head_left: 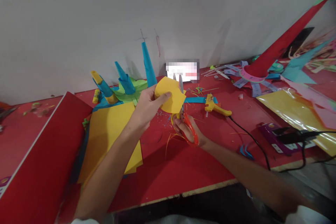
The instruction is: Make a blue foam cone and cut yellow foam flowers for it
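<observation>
A rounded piece of yellow paper (172, 96) is pinched in my left hand (148, 106), thumb on its face. My right hand (189, 129) is closed through the handles of a pair of scissors (193, 134), one orange and one yellow. Their blades are parted and point away from me at the paper's right edge, which has a notch-like corner there. Below the hands, thin paper trimmings (169, 141) lie on the red tabletop (168, 178).
Left are yellow sheets (110, 136) and a red board (49, 154). Blue paper cones (148, 64) stand behind, near a phone-like screen (182, 71). On the right lie a yellow glue gun (216, 107) with its cord, a purple power strip (278, 140) and a tall red cone (283, 38).
</observation>
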Motion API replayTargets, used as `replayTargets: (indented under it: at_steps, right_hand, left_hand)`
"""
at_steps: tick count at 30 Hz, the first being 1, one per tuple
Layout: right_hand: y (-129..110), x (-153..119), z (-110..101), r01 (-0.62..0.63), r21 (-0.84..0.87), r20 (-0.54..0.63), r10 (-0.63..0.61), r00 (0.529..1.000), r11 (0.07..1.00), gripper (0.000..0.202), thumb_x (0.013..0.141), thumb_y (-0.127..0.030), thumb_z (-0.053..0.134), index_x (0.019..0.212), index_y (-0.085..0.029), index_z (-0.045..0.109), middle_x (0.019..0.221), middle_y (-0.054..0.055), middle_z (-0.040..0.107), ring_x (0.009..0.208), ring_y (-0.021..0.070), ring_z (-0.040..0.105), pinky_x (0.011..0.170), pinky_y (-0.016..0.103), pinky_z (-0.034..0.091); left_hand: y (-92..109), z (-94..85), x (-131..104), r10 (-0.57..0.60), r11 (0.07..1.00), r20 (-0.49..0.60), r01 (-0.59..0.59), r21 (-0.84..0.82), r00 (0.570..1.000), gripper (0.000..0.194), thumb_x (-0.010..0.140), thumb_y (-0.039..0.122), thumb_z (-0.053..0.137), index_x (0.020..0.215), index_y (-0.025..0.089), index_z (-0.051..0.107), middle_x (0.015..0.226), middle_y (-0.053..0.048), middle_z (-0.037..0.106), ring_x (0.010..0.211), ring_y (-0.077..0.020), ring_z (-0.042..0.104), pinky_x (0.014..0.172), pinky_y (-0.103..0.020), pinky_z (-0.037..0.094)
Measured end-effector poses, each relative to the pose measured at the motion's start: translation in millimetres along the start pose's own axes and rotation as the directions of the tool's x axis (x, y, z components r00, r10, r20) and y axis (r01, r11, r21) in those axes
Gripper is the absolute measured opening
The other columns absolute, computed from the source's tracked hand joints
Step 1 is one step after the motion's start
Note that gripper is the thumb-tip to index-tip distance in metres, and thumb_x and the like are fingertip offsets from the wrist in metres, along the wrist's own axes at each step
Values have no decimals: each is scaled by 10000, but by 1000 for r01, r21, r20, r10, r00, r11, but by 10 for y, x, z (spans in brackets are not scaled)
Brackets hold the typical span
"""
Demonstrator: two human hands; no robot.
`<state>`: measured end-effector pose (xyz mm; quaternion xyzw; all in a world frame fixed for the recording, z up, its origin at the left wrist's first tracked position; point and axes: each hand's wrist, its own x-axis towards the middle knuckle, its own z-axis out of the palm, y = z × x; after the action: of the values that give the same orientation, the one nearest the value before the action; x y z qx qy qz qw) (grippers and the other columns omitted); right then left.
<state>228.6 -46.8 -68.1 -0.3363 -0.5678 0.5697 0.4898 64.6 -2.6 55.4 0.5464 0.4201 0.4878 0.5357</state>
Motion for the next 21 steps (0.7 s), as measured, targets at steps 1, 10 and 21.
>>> replayTargets:
  at_steps: [1,10,21]
  right_hand:
    - [3,-3,1,1,2,-1,-1,1000,1000,563,970,-772,618,807,-251,477,624,-55,458,531,116,400,492,277,344]
    - [40,-28,-13,0,20,13,-1,1000,1000,554,972,-782,605,860,-250,494,626,-63,462,514,112,404,491,277,343]
    - [25,-37,6,16,16,8,-16,1000,1000,578,959,-806,601,841,-252,487,612,-63,443,503,110,383,469,273,322]
  left_hand:
    - [0,0,0,6,1000,-1,-6,11,1000,331,725,374,899,919,167,728,885,-41,746,818,-177,650,724,-283,510]
    - [1,16,-9,20,998,3,-20,54,1000,319,733,382,884,904,168,721,876,-38,725,802,-169,628,705,-277,493]
    - [-14,27,-7,42,997,41,-44,70,998,364,754,420,876,973,157,753,932,-59,771,848,-189,672,748,-289,541]
